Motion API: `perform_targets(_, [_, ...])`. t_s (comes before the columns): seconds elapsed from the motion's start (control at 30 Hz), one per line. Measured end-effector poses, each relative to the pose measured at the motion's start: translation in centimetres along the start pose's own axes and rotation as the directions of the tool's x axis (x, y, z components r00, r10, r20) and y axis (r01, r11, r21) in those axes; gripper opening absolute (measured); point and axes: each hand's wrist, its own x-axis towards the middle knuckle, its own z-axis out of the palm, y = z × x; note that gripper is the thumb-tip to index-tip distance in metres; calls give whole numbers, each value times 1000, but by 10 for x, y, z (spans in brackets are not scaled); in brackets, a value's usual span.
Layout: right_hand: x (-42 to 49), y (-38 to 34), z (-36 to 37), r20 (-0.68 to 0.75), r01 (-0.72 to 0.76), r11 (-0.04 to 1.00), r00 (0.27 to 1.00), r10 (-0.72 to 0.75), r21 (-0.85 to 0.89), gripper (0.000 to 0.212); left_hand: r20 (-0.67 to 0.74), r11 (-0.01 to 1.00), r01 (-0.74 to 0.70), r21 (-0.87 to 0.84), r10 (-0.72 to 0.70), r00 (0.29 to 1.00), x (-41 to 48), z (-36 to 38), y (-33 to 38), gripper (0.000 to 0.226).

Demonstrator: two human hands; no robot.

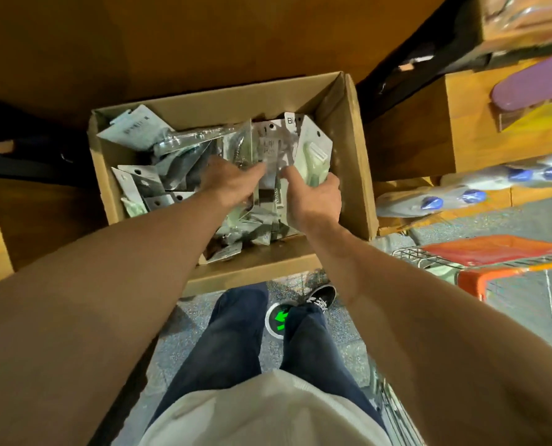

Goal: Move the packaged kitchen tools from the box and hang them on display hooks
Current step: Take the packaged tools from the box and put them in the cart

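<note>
Packs [154, 185] lie jumbled in the open box [355, 156], which stands in front of the person's legs. The right hand [313, 196] grips a peeler pack [315, 146] at the box's right side, with the thumb on its front and the fingers curled behind. The left hand [231, 181] is in the box just beside it, fingers stretched onto a clear pack [270, 146]; whether they pinch it cannot be told. An orange cart [471, 278] stands to the right.

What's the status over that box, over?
Right hand grips upright packets in the box. Left hand on them, grip unclear. Nothing blocking.
</note>
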Motion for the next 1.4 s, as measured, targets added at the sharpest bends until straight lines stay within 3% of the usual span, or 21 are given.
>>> perform_targets(0.03, [-4,-2,-8,-4,29,999,1000,-28,43,76,5,999,-2,-38,2,1000,-12,-3,4,62])
perform_targets(0.17, [-21,-7,-65,-82,196,963,980,-183,184,58,-66,989,-145,-33,143,988,-63,-1,34,81])
perform_targets(0.23, [-28,-5,-103,-141,239,945,967,-211,222,65,-93,971,-239,-21,236,967,-95,12,60,79])
perform_targets(0.37, [-34,22,-192,-313,295,883,932,-182,364,64,-67,900,-436,-9,435,898,-164,68,125,81])
perform_targets(0.5, [-38,92,-295,-443,296,848,893,-81,440,61,32,765,-634,119,635,772,-233,166,176,65])
perform_targets(0.63, [-30,194,-368,-480,197,818,871,107,540,43,249,609,-767,205,725,642,-289,282,191,78])
perform_targets(0.73, [-14,280,-385,-373,-37,812,875,308,583,67,385,521,-800,297,701,600,-288,369,175,85])
perform_targets(0.8, [4,331,-380,-273,-221,784,854,443,580,86,460,494,-771,402,619,636,-273,418,158,98])
perform_targets(0.9, [32,381,-360,-169,-385,723,808,564,573,102,482,404,-684,607,497,721,-240,468,135,112])
perform_targets(0.97, [47,399,-347,-101,-454,698,795,598,554,116,476,337,-648,684,467,745,-225,487,125,117])
perform_targets(1.07, [61,411,-340,-58,-468,675,796,602,571,118,487,271,-620,736,424,764,-209,499,119,120])
perform_targets(1.13, [60,407,-346,-62,-470,707,809,584,528,107,502,264,-631,729,421,755,-207,495,121,117])
perform_targets(1.2, [53,396,-356,-156,-416,780,829,536,468,85,537,289,-690,664,458,709,-219,481,128,101])
perform_targets(1.33, [31,341,-381,-347,-204,879,861,370,431,33,563,244,-860,449,670,484,-256,435,153,45])
perform_targets(1.4, [20,295,-388,-417,-108,926,870,264,362,24,453,243,-904,352,801,391,-272,398,168,34])
